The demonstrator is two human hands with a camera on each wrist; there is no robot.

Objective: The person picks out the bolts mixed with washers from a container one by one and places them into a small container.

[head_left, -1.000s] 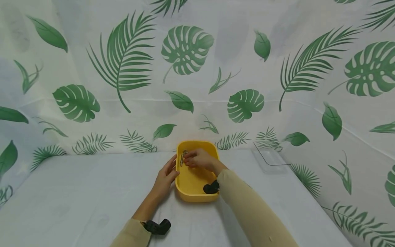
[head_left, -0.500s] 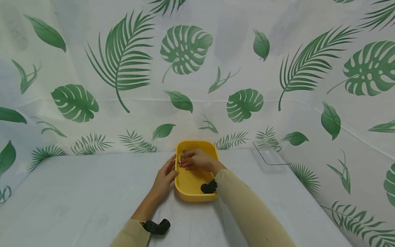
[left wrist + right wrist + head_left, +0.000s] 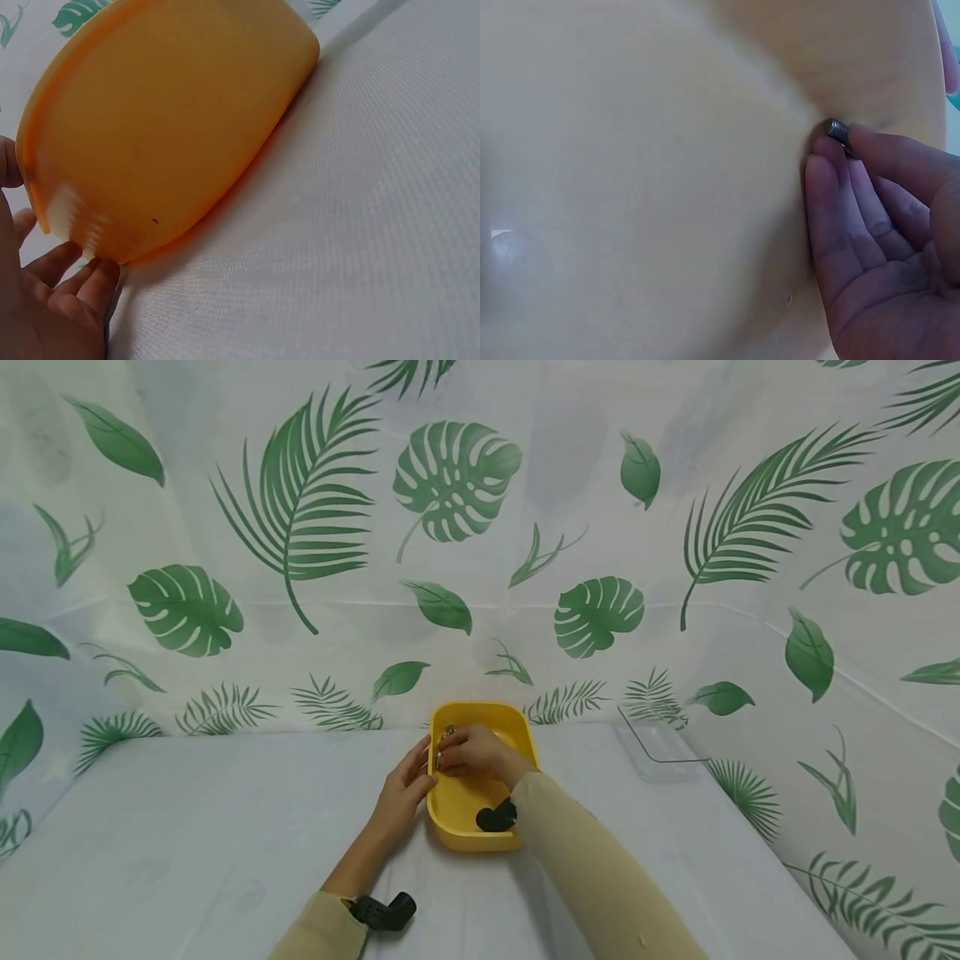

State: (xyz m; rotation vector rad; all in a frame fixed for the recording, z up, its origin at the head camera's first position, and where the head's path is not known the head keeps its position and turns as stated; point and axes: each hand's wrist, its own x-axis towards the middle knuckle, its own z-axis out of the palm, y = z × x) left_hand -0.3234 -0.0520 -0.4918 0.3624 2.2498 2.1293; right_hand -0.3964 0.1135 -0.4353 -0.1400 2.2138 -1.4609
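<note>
A yellow plastic bin (image 3: 468, 841) stands on the white-covered table, its long side pointing away from me. Inside it, near the left wall, my right hand (image 3: 480, 750) pinches a small metal bolt (image 3: 837, 130) between thumb and fingertips. The threaded end pokes out in the right wrist view; fingers hide the rest. Another small metal piece (image 3: 450, 729) lies just beyond that hand, partly covered, its kind unclear. My left hand (image 3: 397, 789) rests against the bin's left side. In the left wrist view its fingertips (image 3: 101, 283) touch the outer wall.
A shallow clear plastic tray (image 3: 660, 752) sits at the table's back right, by a thin dark line. A leaf-print sheet (image 3: 480, 568) hangs behind the table. Black wrist cameras (image 3: 386, 912) are strapped on both wrists.
My right hand has shifted slightly left and toward the bin's left wall, covering more of the metal pieces there. The left hand and the bin have stayed in place.
</note>
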